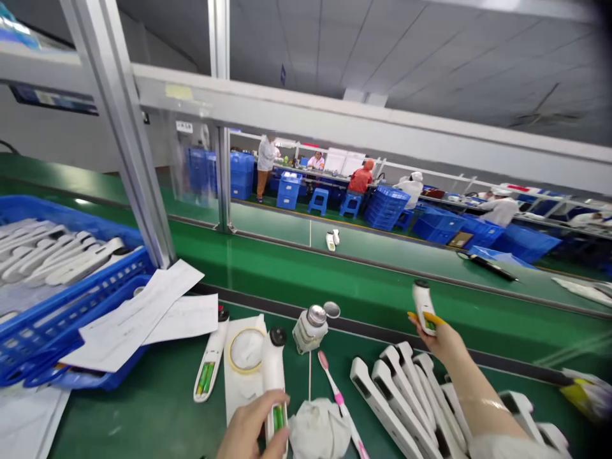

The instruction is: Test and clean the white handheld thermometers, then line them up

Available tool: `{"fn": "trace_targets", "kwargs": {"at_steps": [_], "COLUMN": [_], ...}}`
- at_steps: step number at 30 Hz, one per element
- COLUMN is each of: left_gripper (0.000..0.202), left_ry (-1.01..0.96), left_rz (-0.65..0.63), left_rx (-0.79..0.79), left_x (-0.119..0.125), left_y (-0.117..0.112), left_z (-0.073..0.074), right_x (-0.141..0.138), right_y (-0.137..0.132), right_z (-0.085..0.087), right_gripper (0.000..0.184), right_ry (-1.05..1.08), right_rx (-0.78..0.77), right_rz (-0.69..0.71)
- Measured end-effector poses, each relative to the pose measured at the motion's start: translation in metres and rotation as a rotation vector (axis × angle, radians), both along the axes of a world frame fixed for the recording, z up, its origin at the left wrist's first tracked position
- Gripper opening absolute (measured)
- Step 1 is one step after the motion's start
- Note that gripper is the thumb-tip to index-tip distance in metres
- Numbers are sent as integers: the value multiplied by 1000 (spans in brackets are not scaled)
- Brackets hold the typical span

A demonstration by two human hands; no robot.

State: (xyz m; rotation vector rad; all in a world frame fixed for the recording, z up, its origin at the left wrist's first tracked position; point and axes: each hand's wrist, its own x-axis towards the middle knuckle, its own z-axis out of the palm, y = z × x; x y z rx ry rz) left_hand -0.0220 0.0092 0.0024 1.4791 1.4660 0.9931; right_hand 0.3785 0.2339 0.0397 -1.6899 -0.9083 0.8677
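My left hand is closed around a white handheld device with a black round tip and green batteries in its open compartment. Out over the front edge of the bench, my right hand, with yellow covers on its fingertips, grips a similar white device, black end up. A third such device lies on the bench to the left, its batteries showing. Beside my left hand are a crumpled white cloth, a pink-and-white toothbrush and a small bottle with its metal lid flipped back.
Several white devices lie in a row at the right. A blue basket full of white parts stands left, near paper sheets. A yellow tape ring rests on a white pad. Two devices sit on the green conveyor beyond a metal frame post.
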Motion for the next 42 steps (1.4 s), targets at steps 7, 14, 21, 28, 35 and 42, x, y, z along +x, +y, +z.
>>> {"fn": "trace_targets", "kwargs": {"at_steps": [7, 14, 21, 28, 35, 42], "left_gripper": [80, 71, 67, 64, 62, 60], "left_ry": [-640, -982, -1085, -1070, -1045, -1021], "left_rz": [-208, -322, -382, -346, -374, -402], "left_rx": [-223, -239, -196, -195, -185, -169], "left_x": [-6, -2, 6, 4, 1, -1], "left_y": [-14, -7, -4, -3, -3, -5], "left_z": [6, 7, 14, 10, 7, 5], "right_x": [-94, -229, -240, -239, -236, -237], "right_y": [-169, -232, -224, -223, -227, -230], "right_z": [-27, -23, -22, -33, -34, -33], "right_gripper": [26, 40, 42, 37, 42, 36], "right_ry": [493, 805, 821, 877, 869, 888], "right_rx": [186, -127, -93, -103, -120, -96], "right_rz": [115, 485, 558, 556, 566, 556]}}
